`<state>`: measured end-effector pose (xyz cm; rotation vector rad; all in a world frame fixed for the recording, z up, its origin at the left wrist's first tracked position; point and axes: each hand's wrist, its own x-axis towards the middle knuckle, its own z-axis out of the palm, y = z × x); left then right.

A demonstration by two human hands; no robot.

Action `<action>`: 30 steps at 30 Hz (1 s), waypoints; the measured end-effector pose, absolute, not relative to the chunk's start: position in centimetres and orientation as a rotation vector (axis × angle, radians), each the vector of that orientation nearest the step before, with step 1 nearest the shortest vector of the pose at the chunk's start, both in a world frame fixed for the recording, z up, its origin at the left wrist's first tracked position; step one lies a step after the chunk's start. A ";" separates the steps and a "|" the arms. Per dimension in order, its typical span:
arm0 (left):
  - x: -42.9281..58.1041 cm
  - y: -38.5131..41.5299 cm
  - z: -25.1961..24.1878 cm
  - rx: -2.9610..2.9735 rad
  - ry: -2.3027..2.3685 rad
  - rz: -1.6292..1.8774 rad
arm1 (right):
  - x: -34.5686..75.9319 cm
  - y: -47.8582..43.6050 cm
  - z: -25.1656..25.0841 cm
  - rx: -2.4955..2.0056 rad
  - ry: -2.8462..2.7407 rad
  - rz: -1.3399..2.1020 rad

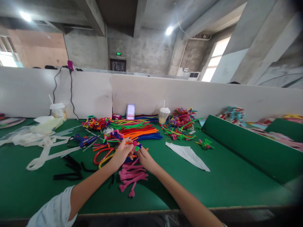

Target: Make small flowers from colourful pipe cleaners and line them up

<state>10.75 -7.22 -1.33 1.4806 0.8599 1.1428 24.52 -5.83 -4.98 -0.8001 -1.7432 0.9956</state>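
My left hand (123, 152) and my right hand (143, 156) meet over the green table (224, 183), both pinched on a small multicoloured pipe-cleaner piece (136, 146) with green and purple tips. Just below the hands lies a pile of bent pink pipe cleaners (132, 176). Behind them sit bundles of straight pipe cleaners (138, 129) in orange, green and blue. Red and yellow bent pieces (103, 156) lie to the left of my left hand.
A blue glue gun (82, 140) and white plastic bags (35, 138) lie at left, black pipe cleaners (68, 168) nearer. Two lidded cups (163, 115) (58, 110) stand by the white partition (142, 91). Finished colourful pieces (181, 124) and white paper (187, 154) lie at right, beside a raised green board (241, 145).
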 end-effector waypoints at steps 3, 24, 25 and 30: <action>10.9 -7.2 -1.5 1.409 0.784 1.095 | 24.6 -5.9 -4.9 -0.826 -1.820 0.857; 10.3 -7.2 -1.9 2.224 1.305 0.979 | 24.2 -6.0 -5.6 -0.915 -1.937 0.683; 10.2 -7.1 -1.9 2.220 1.297 0.978 | 24.2 -6.1 -5.4 -0.920 -1.904 0.757; 9.9 -6.7 -1.7 2.153 1.232 1.006 | 24.1 -6.0 -5.2 -0.964 -1.742 0.985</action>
